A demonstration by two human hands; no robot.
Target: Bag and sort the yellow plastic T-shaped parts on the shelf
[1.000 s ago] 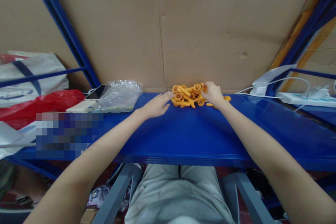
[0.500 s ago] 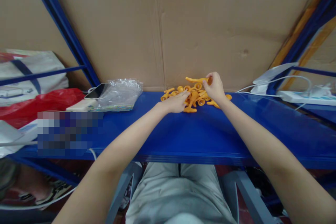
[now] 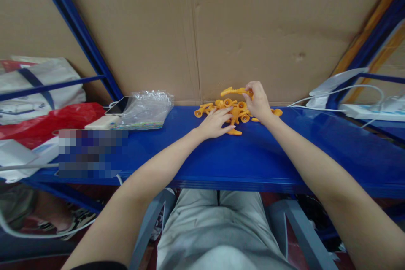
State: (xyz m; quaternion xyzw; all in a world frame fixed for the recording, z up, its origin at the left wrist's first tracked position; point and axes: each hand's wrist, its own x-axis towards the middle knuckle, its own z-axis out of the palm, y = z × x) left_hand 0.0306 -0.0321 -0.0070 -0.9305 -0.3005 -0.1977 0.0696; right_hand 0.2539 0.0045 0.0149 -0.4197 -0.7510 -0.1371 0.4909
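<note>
Against the cardboard lies a pile of orange pieces [image 3: 234, 114], several showing round, hollow, cup-like ends and bent, foot-like tips. My left hand [image 3: 214, 124] rests flat on the pile's left side, fingers stretched out and slightly spread, holding nothing that I can see. One long orange piece [image 3: 234, 90] is pinched in my right hand [image 3: 258, 102], raised just above the heap with its tip pointing left. My right fingers hide its other end. Another orange piece [image 3: 277, 112] lies just right of my right wrist, and one [image 3: 234, 133] sits at the front below my left fingertips.
The blue shelf [image 3: 234, 160] has a cardboard wall [image 3: 247, 29] behind it. To the left are clear plastic bags [image 3: 147, 112], a phone [image 3: 118, 106], a white box [image 3: 104, 122] and a red bag [image 3: 69, 120]. White cables and a power strip [image 3: 370, 112] lie at right.
My left hand has shifted slightly right, its fingers more spread over the pile. My right hand still holds the orange piece, which has turned a little. The camera view has shifted slightly.
</note>
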